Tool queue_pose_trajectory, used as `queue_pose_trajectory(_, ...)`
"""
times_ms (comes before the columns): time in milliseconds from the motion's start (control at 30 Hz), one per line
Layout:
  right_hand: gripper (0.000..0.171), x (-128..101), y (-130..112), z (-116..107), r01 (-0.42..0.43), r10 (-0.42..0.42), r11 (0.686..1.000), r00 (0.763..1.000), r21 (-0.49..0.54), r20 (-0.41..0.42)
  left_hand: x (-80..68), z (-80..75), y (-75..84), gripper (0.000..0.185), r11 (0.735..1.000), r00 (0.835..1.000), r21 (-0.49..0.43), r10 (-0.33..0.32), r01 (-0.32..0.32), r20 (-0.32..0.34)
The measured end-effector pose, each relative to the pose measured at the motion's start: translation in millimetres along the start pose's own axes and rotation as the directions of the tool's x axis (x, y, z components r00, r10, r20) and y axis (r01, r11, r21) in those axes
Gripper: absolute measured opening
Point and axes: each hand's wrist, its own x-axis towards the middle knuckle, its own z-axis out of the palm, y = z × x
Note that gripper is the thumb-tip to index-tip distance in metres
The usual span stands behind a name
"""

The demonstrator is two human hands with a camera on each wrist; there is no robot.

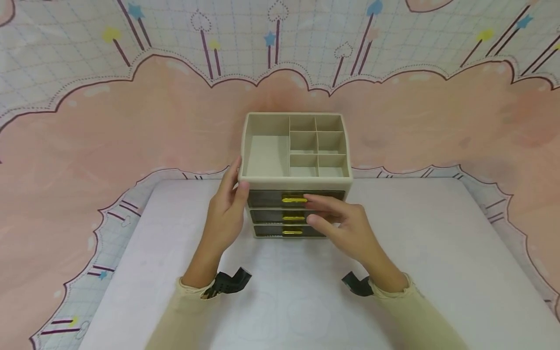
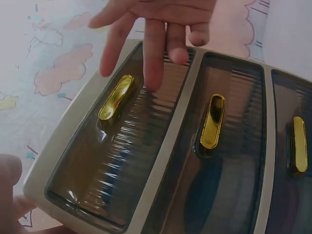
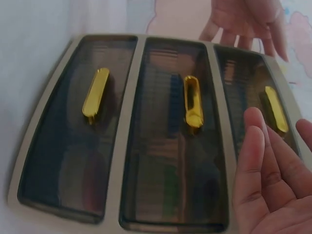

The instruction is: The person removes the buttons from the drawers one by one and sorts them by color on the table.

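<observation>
One cream plastic desktop organizer with rounded corners (image 1: 295, 180) stands upright on one white table (image 1: 286, 296). Its top is divided into seven compartments: one large rectangular cream compartment (image 1: 269, 158) on the organizer's left and six small cream compartments (image 1: 304, 142) on its right, set in three rows of two. Its front holds three smoky see-through plastic drawers (image 1: 266, 217), stacked one above another, all three flush with the organizer's front. Each drawer bears one shiny gold oblong handle (image 1: 294, 200), three in all.

Two bare hands are at the organizer. The left hand (image 1: 224, 214) rests against the organizer's left side, fingers extended along the wall and thumb at the front edge; its grip is wide. The right hand (image 1: 343, 226) is before the organizer's front, fingertips at the right end of the top handle and thumb lower, near the middle drawer; its grip is parted, and whether a fingertip touches that handle I cannot tell.

Two beige fabric sleeves (image 1: 175, 323) and two black wrist straps (image 1: 229, 283) lie nearer than the organizer. Behind the organizer hangs one pink-and-white printed cloth (image 1: 183, 121).
</observation>
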Motion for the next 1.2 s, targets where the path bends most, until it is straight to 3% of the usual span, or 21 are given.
queue_pose_trajectory(333,0.036,12.5,-1.5,20.6,-0.064,0.069,0.995,0.996,0.075,-0.062,5.2,1.1,-1.9,0.053,0.998,1.0,0.051,-0.022,0.023,-0.009)
queue_pose_trajectory(633,0.024,20.4,-0.7,37.8,-0.144,0.166,0.98,0.973,0.138,-0.163,8.8,-1.1,-3.0,0.052,0.998,0.999,0.053,-0.047,0.046,0.018)
queue_pose_trajectory(1000,0.014,21.6,0.6,50.5,-0.087,0.111,0.992,0.948,0.093,-0.297,8.1,-0.9,-1.0,0.051,0.997,0.998,0.038,-0.067,0.067,0.016)
queue_pose_trajectory(1200,0.015,21.1,1.3,51.0,-0.102,0.123,0.991,0.946,0.085,-0.3,7.2,-1.6,-1.1,0.051,0.997,0.997,0.024,-0.074,0.074,0.021)
